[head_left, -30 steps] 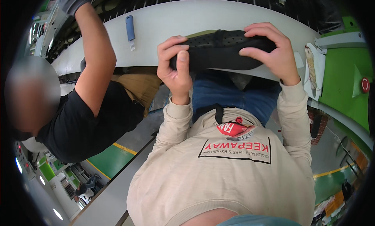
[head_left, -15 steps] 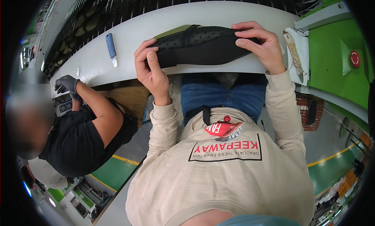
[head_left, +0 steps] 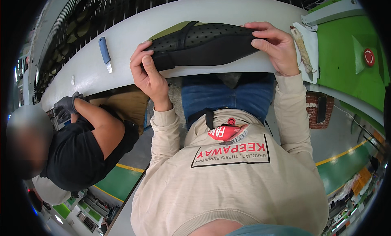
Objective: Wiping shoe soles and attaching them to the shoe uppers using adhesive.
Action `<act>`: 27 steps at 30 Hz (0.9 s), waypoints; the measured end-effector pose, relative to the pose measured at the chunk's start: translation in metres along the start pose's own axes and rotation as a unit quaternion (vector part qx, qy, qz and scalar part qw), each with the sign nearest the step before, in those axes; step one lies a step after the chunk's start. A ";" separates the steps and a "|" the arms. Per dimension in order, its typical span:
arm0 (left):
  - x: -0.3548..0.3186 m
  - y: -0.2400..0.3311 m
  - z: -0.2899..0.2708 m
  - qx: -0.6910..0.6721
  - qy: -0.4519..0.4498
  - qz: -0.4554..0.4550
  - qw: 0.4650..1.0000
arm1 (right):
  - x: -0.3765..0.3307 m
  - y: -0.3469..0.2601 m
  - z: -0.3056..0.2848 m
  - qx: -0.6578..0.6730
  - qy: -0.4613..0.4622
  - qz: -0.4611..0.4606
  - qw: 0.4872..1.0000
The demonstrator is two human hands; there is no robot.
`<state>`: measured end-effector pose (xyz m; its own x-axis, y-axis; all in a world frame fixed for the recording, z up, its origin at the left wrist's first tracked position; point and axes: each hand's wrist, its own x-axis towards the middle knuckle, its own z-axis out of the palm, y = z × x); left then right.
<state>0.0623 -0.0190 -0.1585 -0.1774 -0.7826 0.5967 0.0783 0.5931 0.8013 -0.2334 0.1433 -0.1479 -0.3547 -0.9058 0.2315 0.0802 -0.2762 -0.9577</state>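
Between my two hands a long black shoe upper [head_left: 203, 52], with a dotted panel, a cross band and an olive-green back edge, is held lengthwise above the near part of the white table [head_left: 126, 44]. My left hand [head_left: 152, 78] grips its left end, thumb in front and fingers over the top. The narrower right end is pinched by my right hand [head_left: 277, 46], thumb below and fingers above. Parts of both ends are hidden by my fingers. A blue-handled knife [head_left: 104, 52] lies on the table left of my left hand.
A co-worker's gloved hands [head_left: 67, 106] are at the table's left edge. Olive and black pieces [head_left: 75, 32] sit on the rack behind. To the right are a wrapped stick-like tool [head_left: 301, 50] on a white sheet, a green machine with a red button [head_left: 368, 57], and a phone [head_left: 321, 109] over a basket.
Both hands still grip the shoe upper, which has shifted slightly left in view and tilted so more of its dotted panel shows. The co-worker's gloved hands have moved down a little.
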 end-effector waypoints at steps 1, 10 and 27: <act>0.000 0.000 0.001 -0.001 0.001 -0.002 1.000 | 0.000 0.000 -0.001 -0.002 -0.001 0.002 1.000; -0.002 -0.003 0.000 -0.008 0.000 0.000 1.000 | 0.007 -0.008 0.004 -0.015 -0.001 -0.001 1.000; -0.002 -0.001 0.004 0.015 0.011 0.008 1.000 | 0.047 -0.037 0.034 -0.161 -0.034 0.076 0.983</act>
<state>0.0588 -0.0177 -0.1609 -0.1552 -0.7770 0.6101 0.0511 0.6104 0.7904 -0.2217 0.1004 -0.0963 -0.2969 -0.9513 0.0829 -0.1763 -0.0307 -0.9839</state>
